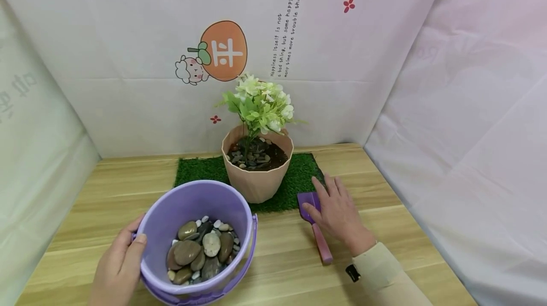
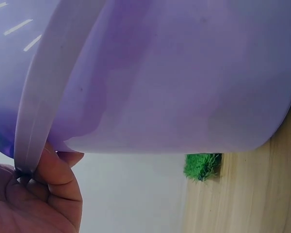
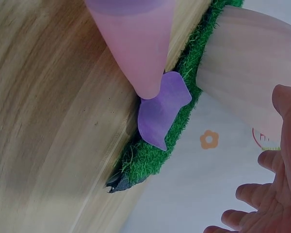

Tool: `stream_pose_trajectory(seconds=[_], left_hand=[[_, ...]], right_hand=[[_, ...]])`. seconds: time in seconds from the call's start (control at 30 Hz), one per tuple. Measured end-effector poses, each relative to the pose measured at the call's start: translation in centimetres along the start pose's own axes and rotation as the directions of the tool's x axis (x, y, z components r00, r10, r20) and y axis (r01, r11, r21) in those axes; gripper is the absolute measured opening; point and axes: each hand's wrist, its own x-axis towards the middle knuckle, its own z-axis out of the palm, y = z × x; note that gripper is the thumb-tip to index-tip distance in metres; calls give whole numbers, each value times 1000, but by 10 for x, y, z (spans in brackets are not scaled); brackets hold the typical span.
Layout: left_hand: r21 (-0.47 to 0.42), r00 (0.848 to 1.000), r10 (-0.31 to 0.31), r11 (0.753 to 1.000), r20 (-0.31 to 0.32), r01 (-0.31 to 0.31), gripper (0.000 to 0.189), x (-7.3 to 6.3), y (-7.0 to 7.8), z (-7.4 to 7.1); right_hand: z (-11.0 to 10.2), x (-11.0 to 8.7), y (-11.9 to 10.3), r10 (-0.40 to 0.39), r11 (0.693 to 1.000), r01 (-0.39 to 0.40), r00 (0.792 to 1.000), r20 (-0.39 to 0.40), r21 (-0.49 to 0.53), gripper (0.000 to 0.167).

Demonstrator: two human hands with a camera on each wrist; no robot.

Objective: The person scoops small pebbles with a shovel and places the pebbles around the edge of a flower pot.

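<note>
My left hand (image 1: 120, 259) grips the rim of a purple bucket (image 1: 164, 218) at its left side, thumb over the edge, close by the handle joint. Stones (image 1: 188, 251), large smooth ones and small white ones, lie at the bottom of the bucket. Its handle (image 2: 51, 82) hangs down at the front. On the right, my right hand (image 1: 337, 213) is held with fingers spread beside a small purple shovel with a pink handle (image 1: 322, 244). In the right wrist view the fingers are apart from the shovel (image 3: 162, 109), whose blade rests on the turf edge.
Behind the bucket, a peach flowerpot (image 1: 256, 183) with soil, pebbles and a white-flowered plant (image 1: 262, 104) stands on a green turf mat (image 1: 196, 169). The wooden table (image 1: 290, 273) is bordered by white printed cloth (image 1: 342, 59) at the back and sides.
</note>
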Motion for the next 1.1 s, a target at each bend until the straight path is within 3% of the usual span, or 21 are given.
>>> stream_pose_trajectory(seconds=[0.37,0.6,0.87,1.1], left_hand=[[21,999,31,999,-20,-30,42,-1,6,8],[12,999,47,999,-2,-47,42,-1,13,12],[16,999,18,1000,47,-19,44,0,18,16],[7,998,26,1000,50,-26,44,-1,23,21]], right_hand=[[2,0,-2,2,1000,-2,1000,5,-8,81],[2,-1,-3,0,1000,-1,1000,-16,-19,81],[1,-2,-3,1,1000,-1,1000,-23,-9,81],[0,-3,-2,6,1000,-6,1000,-15,-4,81]])
